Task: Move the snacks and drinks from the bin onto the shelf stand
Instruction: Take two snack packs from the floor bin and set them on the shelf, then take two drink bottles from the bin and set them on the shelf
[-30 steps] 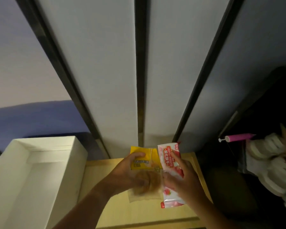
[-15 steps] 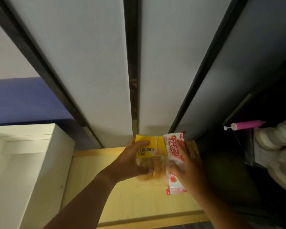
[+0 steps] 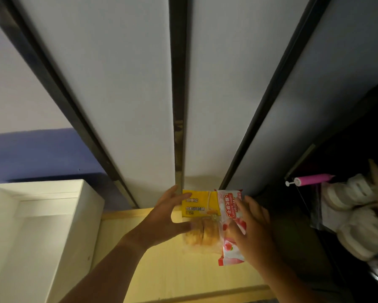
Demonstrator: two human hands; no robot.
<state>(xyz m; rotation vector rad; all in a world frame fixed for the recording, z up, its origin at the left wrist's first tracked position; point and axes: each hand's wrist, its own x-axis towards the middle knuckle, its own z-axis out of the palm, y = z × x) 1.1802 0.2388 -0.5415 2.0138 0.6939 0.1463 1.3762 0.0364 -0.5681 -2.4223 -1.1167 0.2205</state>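
Note:
A yellow bread packet [image 3: 200, 206] and a pink-and-red wafer biscuit packet [image 3: 229, 252] lie side by side at the back of the light wooden shelf top [image 3: 161, 270], against the wall panels. My left hand [image 3: 161, 217] is at the bread packet's left edge with fingers spread, only the thumb and forefinger tips touching it. My right hand [image 3: 255, 232] lies over the wafer packet's right edge, fingers apart and the thumb resting on the wrapper.
A white open bin [image 3: 30, 237] stands to the left of the shelf; its inside shows nothing. A dark space on the right holds a pink pump-like tube [image 3: 310, 179] and white shoes [image 3: 354, 206]. Grey wall panels with dark strips rise behind.
Both packets went further back on the shelf and now lie against the wall. The fingers of both hands have loosened and spread away from the packets.

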